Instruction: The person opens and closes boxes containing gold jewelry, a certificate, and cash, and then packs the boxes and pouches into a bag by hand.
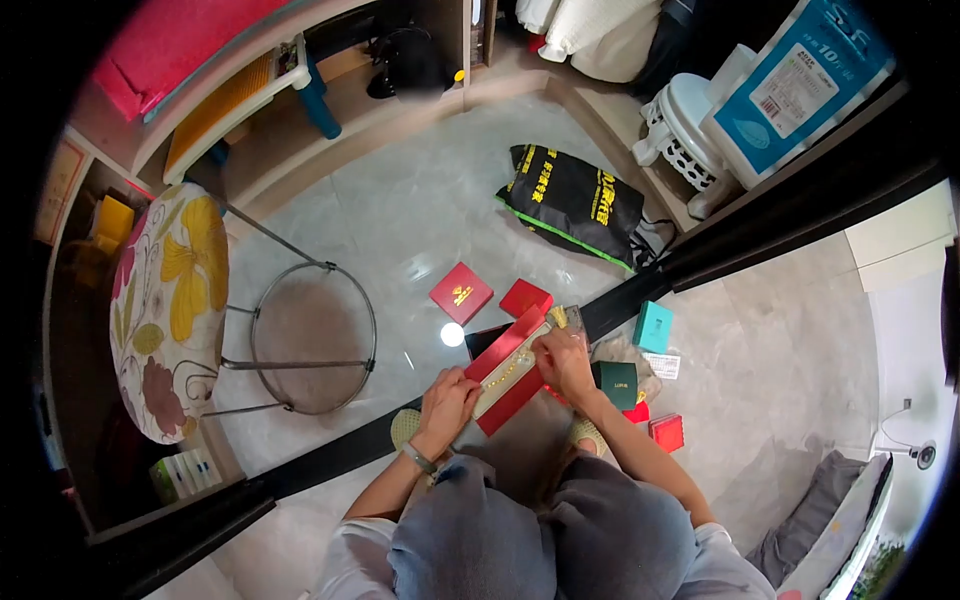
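Note:
A long red jewelry box [500, 417] lies open in front of my knees, with a pale insert inside. Along the insert runs a gold chain bracelet [497, 380]. My left hand [447, 402] is closed on the near left end of the box, fingertips at the insert's edge. At the far right end, my right hand [565, 362] pinches the end of the bracelet; its fingertips are partly hidden. Just beyond the long box are a small red box [526, 298] and a square red box with a gold print [461, 292].
A dark green box [614, 386], a teal box [653, 326] and another red box [666, 433] lie to the right. A black bag [575, 205] rests on the floor ahead. A floral-topped folding stool [170, 315] lies tipped at left. A dark door track [340, 450] crosses the floor.

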The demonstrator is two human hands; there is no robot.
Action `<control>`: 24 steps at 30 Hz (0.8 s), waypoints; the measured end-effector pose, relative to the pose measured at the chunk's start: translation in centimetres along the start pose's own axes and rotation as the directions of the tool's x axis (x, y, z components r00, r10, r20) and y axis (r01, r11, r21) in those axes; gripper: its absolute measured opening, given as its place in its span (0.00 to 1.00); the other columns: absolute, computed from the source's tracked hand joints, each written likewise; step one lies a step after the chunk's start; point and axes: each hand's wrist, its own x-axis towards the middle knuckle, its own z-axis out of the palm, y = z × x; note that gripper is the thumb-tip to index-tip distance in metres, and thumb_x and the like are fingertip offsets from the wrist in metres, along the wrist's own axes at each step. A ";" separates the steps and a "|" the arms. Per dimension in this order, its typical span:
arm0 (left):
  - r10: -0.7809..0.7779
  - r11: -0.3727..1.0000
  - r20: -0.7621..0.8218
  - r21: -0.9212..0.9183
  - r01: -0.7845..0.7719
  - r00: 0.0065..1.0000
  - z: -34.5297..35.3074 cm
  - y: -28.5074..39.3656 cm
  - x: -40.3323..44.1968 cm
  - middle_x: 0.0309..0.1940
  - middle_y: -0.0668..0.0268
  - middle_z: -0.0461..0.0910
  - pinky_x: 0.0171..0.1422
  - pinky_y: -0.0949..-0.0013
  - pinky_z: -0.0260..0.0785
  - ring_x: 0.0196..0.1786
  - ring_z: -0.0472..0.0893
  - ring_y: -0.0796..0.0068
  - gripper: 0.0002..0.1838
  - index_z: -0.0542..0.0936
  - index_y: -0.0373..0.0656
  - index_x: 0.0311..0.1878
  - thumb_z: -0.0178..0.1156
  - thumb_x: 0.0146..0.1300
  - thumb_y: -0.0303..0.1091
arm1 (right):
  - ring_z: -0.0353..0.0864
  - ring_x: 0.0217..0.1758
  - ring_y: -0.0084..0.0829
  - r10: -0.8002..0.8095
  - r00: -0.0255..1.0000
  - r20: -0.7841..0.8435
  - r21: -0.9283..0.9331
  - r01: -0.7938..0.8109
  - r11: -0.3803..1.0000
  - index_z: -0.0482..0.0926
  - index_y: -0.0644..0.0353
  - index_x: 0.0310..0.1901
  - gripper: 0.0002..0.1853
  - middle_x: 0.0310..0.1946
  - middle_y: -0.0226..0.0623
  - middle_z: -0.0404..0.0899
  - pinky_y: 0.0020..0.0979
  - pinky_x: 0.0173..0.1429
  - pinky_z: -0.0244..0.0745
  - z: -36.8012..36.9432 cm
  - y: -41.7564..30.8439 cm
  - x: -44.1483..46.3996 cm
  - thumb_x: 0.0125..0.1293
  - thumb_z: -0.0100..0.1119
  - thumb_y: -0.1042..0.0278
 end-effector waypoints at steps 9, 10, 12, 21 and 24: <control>0.175 0.830 0.042 0.532 -0.170 0.984 1.9 -0.1 -2.5 0.31 0.65 0.73 0.43 0.64 0.67 0.39 0.76 0.67 0.04 0.81 0.44 0.26 0.59 0.54 0.31 | 0.80 0.47 0.47 -0.273 0.947 0.171 0.321 0.209 0.924 0.81 0.64 0.41 0.10 0.40 0.44 0.81 0.40 0.53 0.75 2.9 -3.5 -1.4 0.56 0.60 0.80; 0.175 0.830 0.037 0.531 -0.168 0.984 2.3 -0.1 -2.4 0.31 0.65 0.73 0.43 0.64 0.67 0.39 0.76 0.67 0.04 0.81 0.44 0.26 0.59 0.54 0.31 | 0.80 0.47 0.47 -0.277 0.945 0.172 0.319 0.213 0.924 0.81 0.64 0.41 0.10 0.40 0.44 0.81 0.40 0.53 0.75 3.0 -3.5 -1.5 0.56 0.60 0.80; 0.176 0.788 0.062 0.589 -0.179 0.982 2.7 -0.1 -2.3 0.31 0.66 0.74 0.43 0.67 0.65 0.39 0.77 0.69 0.04 0.80 0.46 0.25 0.57 0.52 0.31 | 0.80 0.49 0.47 -0.307 0.913 0.270 0.362 0.199 0.911 0.81 0.66 0.43 0.12 0.44 0.45 0.81 0.41 0.56 0.75 3.5 -3.4 -1.8 0.57 0.60 0.80; -0.064 0.991 0.016 0.115 0.062 0.998 0.8 1.0 -1.3 0.31 0.63 0.75 0.42 0.60 0.69 0.36 0.78 0.62 0.05 0.82 0.44 0.34 0.60 0.60 0.34 | 0.81 0.51 0.44 -0.291 0.910 0.295 0.560 0.082 0.824 0.80 0.64 0.51 0.13 0.48 0.47 0.82 0.38 0.55 0.75 4.2 -3.6 -2.0 0.64 0.59 0.75; -0.229 0.961 -0.009 -0.163 0.224 0.973 -0.6 1.5 -0.5 0.32 0.60 0.75 0.41 0.57 0.69 0.35 0.78 0.58 0.08 0.81 0.45 0.37 0.61 0.64 0.38 | 0.81 0.48 0.44 -0.253 0.858 0.447 0.616 -0.091 0.783 0.80 0.64 0.52 0.13 0.43 0.45 0.82 0.35 0.53 0.74 4.2 -3.1 -1.6 0.67 0.60 0.71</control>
